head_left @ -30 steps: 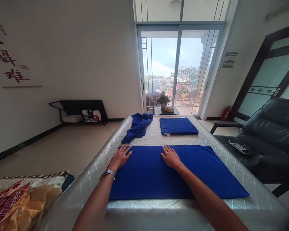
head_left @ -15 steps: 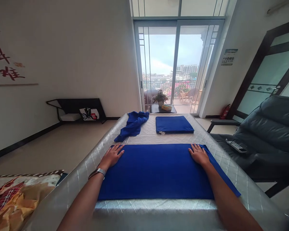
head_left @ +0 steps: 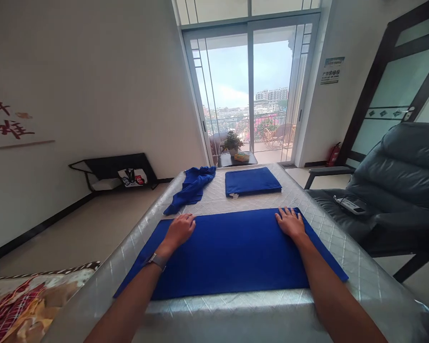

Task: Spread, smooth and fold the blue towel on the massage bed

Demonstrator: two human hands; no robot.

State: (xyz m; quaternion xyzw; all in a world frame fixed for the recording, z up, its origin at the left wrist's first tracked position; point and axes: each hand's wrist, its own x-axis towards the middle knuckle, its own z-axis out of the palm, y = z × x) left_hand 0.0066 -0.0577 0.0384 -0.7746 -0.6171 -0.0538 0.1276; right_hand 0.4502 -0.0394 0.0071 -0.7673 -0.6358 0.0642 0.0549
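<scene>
A blue cloth (head_left: 232, 257), folded into a wide flat rectangle, lies across the near part of the quilted bed or table surface (head_left: 214, 306). On its far left part rests my left hand (head_left: 180, 229), palm down with fingers slightly bent and holding nothing; a watch (head_left: 157, 260) is on that wrist. Near the far right corner, my right hand (head_left: 291, 223) presses flat with its fingers spread. Beyond them sit a neatly folded blue cloth (head_left: 252, 182) with a white tag and, to its left, a crumpled blue cloth (head_left: 193, 187).
A dark armchair (head_left: 403, 171) with a white power strip (head_left: 349, 205) on its seat stands at right. Patterned fabric (head_left: 25, 305) lies at lower left. A small table (head_left: 250, 160) with a potted plant (head_left: 232, 141) stands before the glass sliding doors (head_left: 232, 76).
My left hand has slid right, away from the cloth's far left corner, and its fingers have drawn closer together. My right hand stays near the far right corner. The view has tilted and shifted.
</scene>
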